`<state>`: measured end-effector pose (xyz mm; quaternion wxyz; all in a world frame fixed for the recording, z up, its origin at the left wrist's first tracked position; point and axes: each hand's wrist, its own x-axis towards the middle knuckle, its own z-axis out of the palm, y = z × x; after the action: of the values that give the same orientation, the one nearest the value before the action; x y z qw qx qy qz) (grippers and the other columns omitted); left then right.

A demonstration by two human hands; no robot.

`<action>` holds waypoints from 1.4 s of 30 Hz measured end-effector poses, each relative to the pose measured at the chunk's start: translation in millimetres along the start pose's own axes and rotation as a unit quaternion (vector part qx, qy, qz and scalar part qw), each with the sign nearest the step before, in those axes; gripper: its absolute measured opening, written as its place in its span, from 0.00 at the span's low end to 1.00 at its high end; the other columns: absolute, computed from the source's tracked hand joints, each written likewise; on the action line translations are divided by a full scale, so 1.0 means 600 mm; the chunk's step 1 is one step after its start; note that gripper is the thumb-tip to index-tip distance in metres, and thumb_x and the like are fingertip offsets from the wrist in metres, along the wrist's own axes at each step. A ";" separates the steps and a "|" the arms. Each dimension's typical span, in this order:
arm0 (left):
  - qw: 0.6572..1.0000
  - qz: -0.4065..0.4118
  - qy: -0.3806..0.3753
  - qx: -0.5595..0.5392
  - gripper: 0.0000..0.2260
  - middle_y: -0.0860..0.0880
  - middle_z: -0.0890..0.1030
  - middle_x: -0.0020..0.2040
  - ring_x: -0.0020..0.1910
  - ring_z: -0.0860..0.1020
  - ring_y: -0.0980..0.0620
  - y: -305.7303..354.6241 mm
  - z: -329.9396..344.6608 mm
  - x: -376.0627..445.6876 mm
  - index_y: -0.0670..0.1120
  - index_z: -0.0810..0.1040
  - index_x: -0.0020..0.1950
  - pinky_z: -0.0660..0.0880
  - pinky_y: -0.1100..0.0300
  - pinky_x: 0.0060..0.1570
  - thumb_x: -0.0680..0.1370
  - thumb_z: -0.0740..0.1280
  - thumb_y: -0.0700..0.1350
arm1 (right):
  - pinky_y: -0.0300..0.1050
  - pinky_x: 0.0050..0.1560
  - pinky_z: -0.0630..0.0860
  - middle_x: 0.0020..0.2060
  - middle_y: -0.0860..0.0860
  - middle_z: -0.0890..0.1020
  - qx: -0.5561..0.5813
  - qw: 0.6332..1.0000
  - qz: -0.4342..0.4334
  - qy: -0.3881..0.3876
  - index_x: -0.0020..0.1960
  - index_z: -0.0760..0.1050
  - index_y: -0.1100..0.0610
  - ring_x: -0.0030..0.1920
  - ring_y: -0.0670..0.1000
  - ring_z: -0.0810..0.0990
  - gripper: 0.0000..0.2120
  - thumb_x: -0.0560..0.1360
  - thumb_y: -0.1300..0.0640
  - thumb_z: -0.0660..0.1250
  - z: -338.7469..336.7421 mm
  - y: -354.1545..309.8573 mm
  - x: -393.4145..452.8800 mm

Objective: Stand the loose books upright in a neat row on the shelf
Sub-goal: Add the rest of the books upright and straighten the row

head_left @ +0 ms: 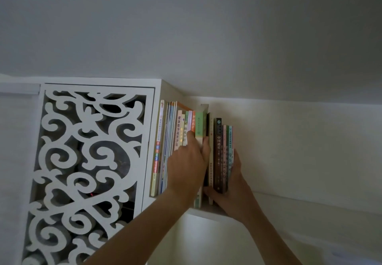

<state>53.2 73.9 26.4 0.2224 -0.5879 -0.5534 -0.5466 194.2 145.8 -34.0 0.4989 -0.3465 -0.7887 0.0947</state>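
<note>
Dim, flat, greyish light; upper right of frame falls darker. Soft focus throughout, wide-angle bending at edges, no glare.

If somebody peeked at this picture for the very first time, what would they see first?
Probably the two hands in the middle: the left hand grips the green book in the row of upright books, and the right hand clasps the right-hand bunch around the dark brown book. Next comes the white panel with big swirly cut-outs, filling the left side beside the shelf.
</note>
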 end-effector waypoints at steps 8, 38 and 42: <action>0.979 0.074 0.157 0.109 0.19 0.45 0.80 0.52 0.50 0.77 0.48 -0.017 0.044 0.016 0.44 0.75 0.60 0.74 0.54 0.50 0.86 0.51 0.54 | 0.61 0.62 0.80 0.76 0.46 0.67 0.017 1.000 -0.009 0.007 0.80 0.32 0.38 0.69 0.53 0.76 0.60 0.65 0.27 0.71 -0.001 -0.002 -0.002; 0.978 0.127 0.154 0.052 0.31 0.37 0.61 0.81 0.82 0.56 0.39 -0.094 0.135 -0.010 0.40 0.66 0.79 0.59 0.38 0.78 0.82 0.60 0.59 | 0.29 0.52 0.77 0.65 0.25 0.70 0.124 0.991 0.002 -0.052 0.74 0.48 0.25 0.66 0.34 0.73 0.42 0.77 0.51 0.73 -0.015 0.006 -0.002; 0.974 0.141 0.160 0.072 0.29 0.37 0.60 0.81 0.82 0.54 0.38 -0.090 0.137 -0.013 0.41 0.63 0.80 0.58 0.38 0.78 0.83 0.60 0.55 | 0.22 0.44 0.74 0.60 0.26 0.69 0.124 0.992 0.018 -0.017 0.72 0.47 0.26 0.57 0.28 0.76 0.42 0.75 0.49 0.74 -0.014 0.004 -0.001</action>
<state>39.1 157.7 -24.3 0.4250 -0.5473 -0.4601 -0.5551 202.6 145.2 -31.5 0.5224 -0.2949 -0.7729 0.2065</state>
